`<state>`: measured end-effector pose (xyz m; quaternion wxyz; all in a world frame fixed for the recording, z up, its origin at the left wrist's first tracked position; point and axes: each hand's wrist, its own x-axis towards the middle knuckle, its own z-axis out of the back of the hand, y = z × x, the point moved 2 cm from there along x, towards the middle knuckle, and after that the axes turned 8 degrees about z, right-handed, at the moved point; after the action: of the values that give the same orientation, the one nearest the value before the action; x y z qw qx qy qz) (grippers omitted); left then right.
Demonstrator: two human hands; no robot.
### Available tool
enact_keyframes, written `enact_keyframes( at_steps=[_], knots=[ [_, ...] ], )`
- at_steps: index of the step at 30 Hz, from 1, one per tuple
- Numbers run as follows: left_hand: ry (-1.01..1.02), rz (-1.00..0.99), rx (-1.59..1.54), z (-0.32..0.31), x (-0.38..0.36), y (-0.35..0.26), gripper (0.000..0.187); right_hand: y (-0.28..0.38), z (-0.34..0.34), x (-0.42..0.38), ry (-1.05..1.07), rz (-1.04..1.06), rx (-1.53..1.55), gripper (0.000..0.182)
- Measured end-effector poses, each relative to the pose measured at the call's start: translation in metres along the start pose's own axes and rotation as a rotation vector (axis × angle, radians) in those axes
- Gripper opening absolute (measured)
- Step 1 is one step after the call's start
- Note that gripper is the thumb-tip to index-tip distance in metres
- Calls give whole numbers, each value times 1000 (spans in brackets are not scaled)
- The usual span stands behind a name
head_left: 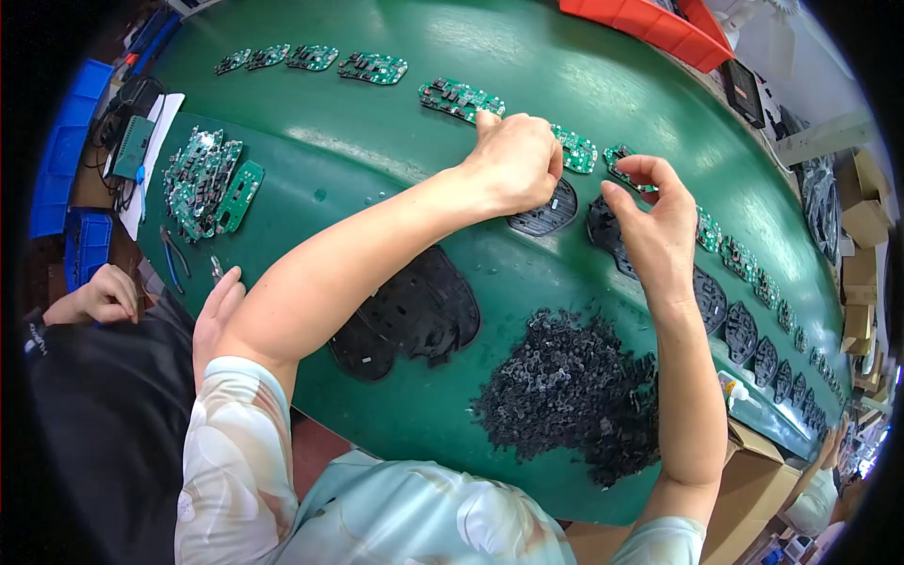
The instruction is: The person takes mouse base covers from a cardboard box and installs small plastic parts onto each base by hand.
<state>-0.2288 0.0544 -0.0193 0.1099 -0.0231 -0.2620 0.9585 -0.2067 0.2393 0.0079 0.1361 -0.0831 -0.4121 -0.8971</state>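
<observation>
My left hand (516, 162) is closed, fingers curled down above a black plastic shell (548, 213). Whatever it grips, if anything, is hidden behind the knuckles. Just beyond it lies a green circuit board (576, 151), with another circuit board (460, 98) to its left. My right hand (662, 231) is raised with thumb and forefinger apart and nothing visible between them. Behind those fingertips is a circuit board (617, 158); a second black shell (605, 226) sits beside the thumb. Closer to my body, several black shells (424, 306) overlap next to a heap of small black parts (565, 381).
Circuit boards (373, 68) and black shells (740, 331) form curved rows across the green table. A board pile (202, 184) and pliers (172, 259) lie left, near another person's hand (108, 294). A red bin (650, 28) stands at the back; a cardboard box (753, 480) is at right.
</observation>
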Motion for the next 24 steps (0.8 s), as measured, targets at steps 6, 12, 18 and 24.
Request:
enact_keyframes(
  at_steps=[6,12,18,24],
  knots=[
    [55,154,55,0,11,-11,7,-5,-8,1,46,15,-25,25],
    [117,208,174,8,19,-31,9,-5,-10,7,61,50,-47,24],
    [241,301,239,18,27,-47,13,-9,-3,10,48,24,-40,23],
    [235,321,240,16,26,-49,15,-13,-10,6,68,60,-71,24]
  ],
)
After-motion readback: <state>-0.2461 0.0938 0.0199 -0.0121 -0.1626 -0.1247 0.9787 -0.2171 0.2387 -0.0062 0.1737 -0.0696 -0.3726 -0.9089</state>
